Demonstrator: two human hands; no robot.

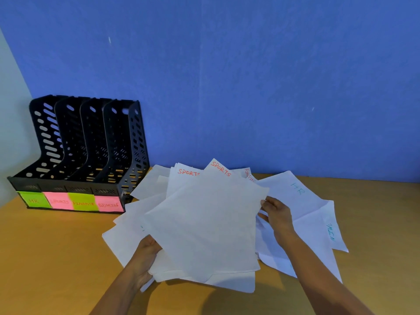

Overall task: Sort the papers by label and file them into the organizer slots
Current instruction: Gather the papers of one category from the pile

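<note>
A loose heap of white papers (204, 223) lies spread on the wooden table, some headed SPORTS in red, one HR (297, 188) in blue. My left hand (145, 258) grips the heap's lower left edge, fingers hidden under the sheets. My right hand (276, 214) pinches the right edge of the top SPORTS sheet (220, 170). The black four-slot organizer (86, 151) stands at the back left, its slots holding no paper, with sticky labels HR, SPORTS, FINANCE, ADMIN along its front.
The wooden table (56, 258) runs to a blue wall behind. More sheets, one marked ADMIN (331, 231), fan out to the right of my right hand. A pale wall meets the organizer's left side.
</note>
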